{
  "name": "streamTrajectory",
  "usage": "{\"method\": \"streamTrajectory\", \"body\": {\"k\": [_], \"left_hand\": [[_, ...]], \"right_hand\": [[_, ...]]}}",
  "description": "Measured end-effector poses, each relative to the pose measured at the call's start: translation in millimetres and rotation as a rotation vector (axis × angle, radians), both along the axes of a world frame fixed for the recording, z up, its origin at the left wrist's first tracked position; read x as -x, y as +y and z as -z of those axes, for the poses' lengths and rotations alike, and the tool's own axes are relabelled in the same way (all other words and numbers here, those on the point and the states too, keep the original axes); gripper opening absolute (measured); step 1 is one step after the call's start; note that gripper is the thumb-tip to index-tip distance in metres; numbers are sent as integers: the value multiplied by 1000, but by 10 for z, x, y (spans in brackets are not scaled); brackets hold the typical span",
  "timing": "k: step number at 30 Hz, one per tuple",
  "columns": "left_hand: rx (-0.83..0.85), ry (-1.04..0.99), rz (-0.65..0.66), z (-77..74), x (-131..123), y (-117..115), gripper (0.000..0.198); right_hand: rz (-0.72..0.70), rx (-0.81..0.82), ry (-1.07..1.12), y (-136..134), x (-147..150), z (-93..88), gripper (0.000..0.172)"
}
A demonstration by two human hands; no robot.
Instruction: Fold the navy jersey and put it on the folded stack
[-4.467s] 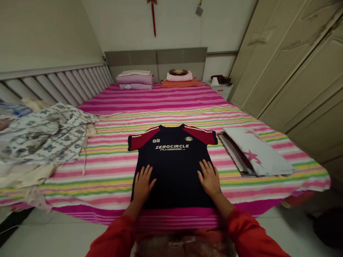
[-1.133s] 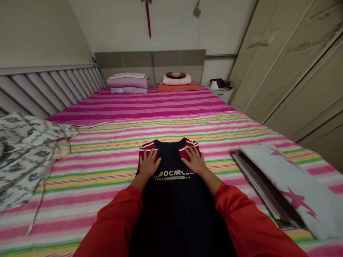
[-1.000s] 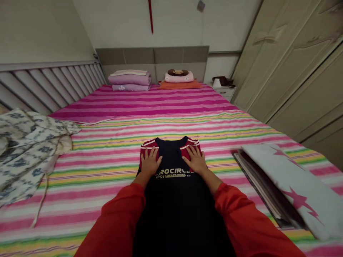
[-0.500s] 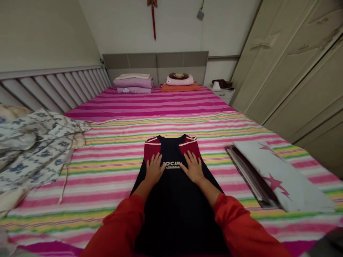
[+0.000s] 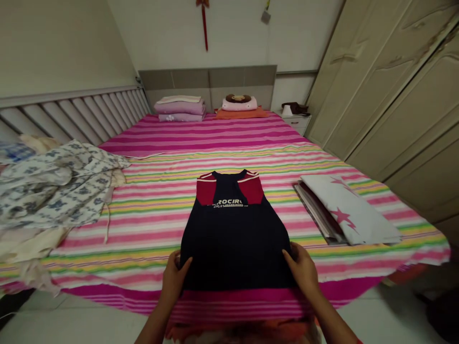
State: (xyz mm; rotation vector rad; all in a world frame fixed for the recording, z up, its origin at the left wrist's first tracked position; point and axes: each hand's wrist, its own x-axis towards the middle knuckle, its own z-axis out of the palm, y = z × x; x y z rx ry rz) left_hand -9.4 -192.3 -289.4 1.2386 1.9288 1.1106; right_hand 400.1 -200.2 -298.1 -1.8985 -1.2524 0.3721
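Note:
A navy shirt (image 5: 236, 243) with dark red shoulder panels and pale lettering lies on the bed, its neckline pointing to the headboard. Its sleeves are tucked in, out of sight. My left hand (image 5: 175, 274) pinches the shirt's left side edge near the hem, thumb on top. Across from it, my right hand (image 5: 301, 267) grips the right side edge in the same way. The fingers under the cloth are partly hidden. Between the hands the hem lies close to the bed's front edge.
A striped sheet (image 5: 150, 215) covers the bed. Rumpled floral clothing (image 5: 60, 181) lies at left, a folded white garment with pink stars (image 5: 347, 210) at right. Folded bedding (image 5: 181, 109) and a pillow stack (image 5: 239, 102) stand by the headboard (image 5: 244, 79). A wardrobe (image 5: 394, 91) lines the right.
Both hands have moved from lying flat on the shirt's chest back toward me, to its lower side edges, and closed on them. The camera view has shifted, showing the hem and the floor.

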Motion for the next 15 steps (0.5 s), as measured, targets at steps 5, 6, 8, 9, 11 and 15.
{"method": "streamTrajectory", "body": {"k": [5, 6, 8, 9, 11, 15], "left_hand": [[-36, 28, -3, -95, -114, -262, 46], [-59, 69, 8, -141, -142, -307, 43], [-107, 129, 24, -233, -191, -378, 37], [-134, 139, 31, -268, -209, -403, 35], [-175, 123, 22, -294, -229, -433, 34], [-136, -14, -69, -194, -222, -453, 44]], "right_hand": [[-47, 6, 187, -312, 36, -49, 49], [-43, -15, 182, -350, 57, -90, 48], [-40, -66, 167, -402, 109, -184, 46], [-45, -94, 161, -415, 136, -226, 44], [-64, -147, 159, -426, 183, -277, 42], [-57, -160, 267, -432, 232, -212, 42]]}}
